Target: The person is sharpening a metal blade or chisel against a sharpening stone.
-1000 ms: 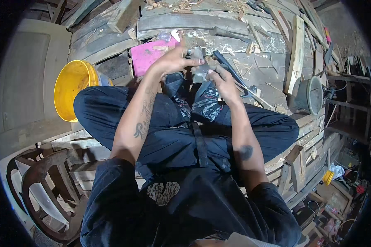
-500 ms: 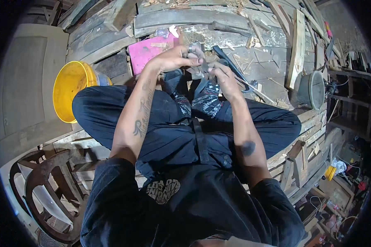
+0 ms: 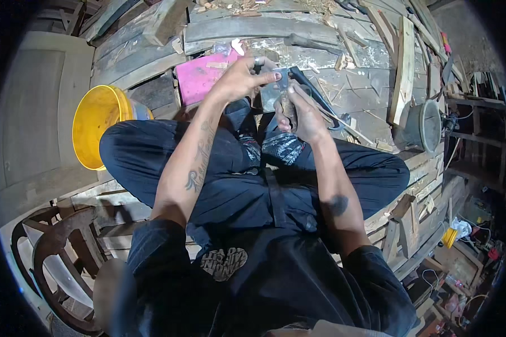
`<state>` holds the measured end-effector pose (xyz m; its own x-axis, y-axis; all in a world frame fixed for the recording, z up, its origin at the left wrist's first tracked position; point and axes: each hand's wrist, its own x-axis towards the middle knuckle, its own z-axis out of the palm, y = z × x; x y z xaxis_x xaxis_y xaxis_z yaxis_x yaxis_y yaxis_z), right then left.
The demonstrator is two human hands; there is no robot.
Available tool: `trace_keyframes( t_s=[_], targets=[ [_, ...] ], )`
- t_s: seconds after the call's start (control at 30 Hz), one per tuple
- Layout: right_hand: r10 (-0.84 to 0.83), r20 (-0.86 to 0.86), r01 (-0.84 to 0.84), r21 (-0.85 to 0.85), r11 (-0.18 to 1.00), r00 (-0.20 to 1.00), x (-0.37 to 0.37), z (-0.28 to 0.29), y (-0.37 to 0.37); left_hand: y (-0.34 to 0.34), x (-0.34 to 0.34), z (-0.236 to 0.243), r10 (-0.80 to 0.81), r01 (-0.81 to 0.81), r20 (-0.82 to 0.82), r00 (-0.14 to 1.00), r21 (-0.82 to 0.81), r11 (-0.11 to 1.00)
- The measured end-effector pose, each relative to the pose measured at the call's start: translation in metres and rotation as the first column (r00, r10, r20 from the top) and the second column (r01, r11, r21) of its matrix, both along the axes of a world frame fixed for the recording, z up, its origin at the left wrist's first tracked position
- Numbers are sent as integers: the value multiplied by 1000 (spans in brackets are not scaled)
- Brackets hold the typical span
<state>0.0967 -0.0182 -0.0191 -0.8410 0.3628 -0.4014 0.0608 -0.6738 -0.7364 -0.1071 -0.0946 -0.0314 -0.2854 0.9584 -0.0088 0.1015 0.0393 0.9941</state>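
My right hand [image 3: 306, 115] is wrapped round the lower part of a wide, flat grey metal blade [image 3: 283, 82], held upright over my feet. Its lower part looks brownish and is mostly covered by my fingers. At the blade's upper left edge is my left hand [image 3: 240, 78], thumb against the metal and fingers curled; what its fingertips do behind the blade is partly hidden. Just below, a flat grey slab [image 3: 270, 97] lies between my hands and my feet. A dark, long tool-like piece [image 3: 312, 84] rests on the boards behind my right hand.
I sit cross-legged on wooden boards strewn with shavings. A pink sheet [image 3: 197, 78] lies beyond my left forearm. The yellow bucket [image 3: 78, 126] stands by my left knee, a grey bucket [image 3: 431, 126] past my right knee. A curved wooden chair frame [image 3: 42, 253] is at lower left.
The blade has turned upright, its flat face now showing. My right hand has moved from a fingertip hold to a wrapped grip lower down; my left thumb has risen slightly to the blade's upper edge.
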Motion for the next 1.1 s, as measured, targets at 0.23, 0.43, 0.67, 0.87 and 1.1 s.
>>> trace_keyframes(
  t_s=[0.23,0.43,0.67,0.87,1.1],
  targets=[
    [1,-10,-1,75,997,1000,-2,-3,1,1,-1,1,15,-21,-79,997,-73,997],
    [39,1,-39,66,997,999,-2,-1,-1,1,-2,5,30,-36,-88,996,-66,997],
    [-81,134,35,316,948,988,-6,-25,1,3,-14,-17,124,-139,-90,988,-186,973],
    [-253,462,-421,885,200,850,-10,-64,2,-6,-14,-77,-69,-136,-512,856,-352,926],
    [-286,640,-667,745,6,713,-25,-77,-6,-13,1,-109,-238,-67,-530,814,-492,868]
  ],
)
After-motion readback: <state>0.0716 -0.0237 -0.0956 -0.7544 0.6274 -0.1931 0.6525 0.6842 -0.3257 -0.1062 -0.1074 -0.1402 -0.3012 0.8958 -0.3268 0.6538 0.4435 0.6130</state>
